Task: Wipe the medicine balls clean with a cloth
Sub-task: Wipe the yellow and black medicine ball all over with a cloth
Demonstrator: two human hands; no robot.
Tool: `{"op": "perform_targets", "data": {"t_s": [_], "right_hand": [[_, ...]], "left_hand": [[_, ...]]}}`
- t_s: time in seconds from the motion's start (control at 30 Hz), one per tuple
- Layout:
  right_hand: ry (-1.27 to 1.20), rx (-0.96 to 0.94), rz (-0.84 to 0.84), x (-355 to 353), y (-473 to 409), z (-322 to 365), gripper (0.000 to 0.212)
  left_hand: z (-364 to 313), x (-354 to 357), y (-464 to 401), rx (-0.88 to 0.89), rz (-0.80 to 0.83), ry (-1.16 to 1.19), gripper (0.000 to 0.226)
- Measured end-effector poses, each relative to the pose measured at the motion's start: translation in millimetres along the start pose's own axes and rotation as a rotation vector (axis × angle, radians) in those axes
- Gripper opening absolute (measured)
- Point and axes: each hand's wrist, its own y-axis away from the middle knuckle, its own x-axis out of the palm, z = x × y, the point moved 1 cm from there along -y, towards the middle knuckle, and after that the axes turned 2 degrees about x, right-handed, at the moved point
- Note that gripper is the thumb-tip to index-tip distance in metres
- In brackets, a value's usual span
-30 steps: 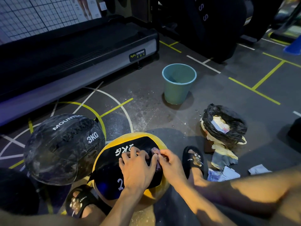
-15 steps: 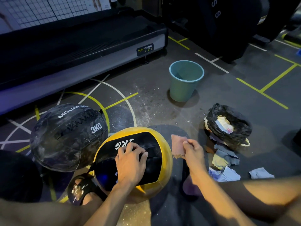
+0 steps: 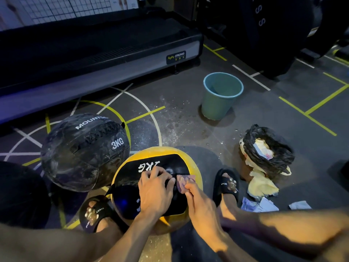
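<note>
Left hand (image 3: 154, 191) is lying flat, fingers spread, on the yellow-and-black ball (image 3: 151, 167), which is sitting on the floor (image 3: 188, 118) between two sandalled feet. Right hand (image 3: 198, 203) is pinching a pinkish cloth (image 3: 184, 181) against the ball's top, just beside the left fingertips. Black 3KG ball (image 3: 85, 152) is touching it left of the hands. Green bucket (image 3: 221, 97) is standing well beyond them.

Black ball (image 3: 85, 152) reads "3KG"; treadmill (image 3: 113, 59) label reads "BODY STRONG".
</note>
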Motion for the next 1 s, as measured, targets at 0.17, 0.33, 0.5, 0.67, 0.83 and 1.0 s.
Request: {"op": "perform_targets", "data": {"t_s": [0.17, 0.33, 0.5, 0.67, 0.83, 1.0], "right_hand": [[-0.043, 0.152, -0.055, -1.8, -38.7, 2.0, 0.023], [-0.027, -0.046, -0.004, 4.2, -28.2, 23.2, 0.014], [-0.037, 0.138, -0.017, -10.9, -59.6, -6.2, 0.019], [-0.063, -0.138, 0.186, -13.3, -73.1, 26.9, 0.022], [-0.008, -0.054, 0.215, -14.1, -101.5, 26.6, 0.014], [0.025, -0.059, 0.233, -10.6, -106.4, 15.8, 0.014]], "left_hand": [[8.3, 5.4, 6.3, 0.044, -0.051, 0.016, 0.016], [18.0, 6.7, 9.6, 0.084, -0.107, 0.026, 0.011], [17.0, 12.1, 17.4, 0.126, -0.149, 0.062, 0.02], [23.0, 10.0, 21.0, 0.166, -0.152, 0.063, 0.021], [26.6, 11.3, 26.4, 0.18, -0.101, 0.081, 0.031], [32.9, 7.3, 26.3, 0.355, 0.095, 0.145, 0.033]]}}
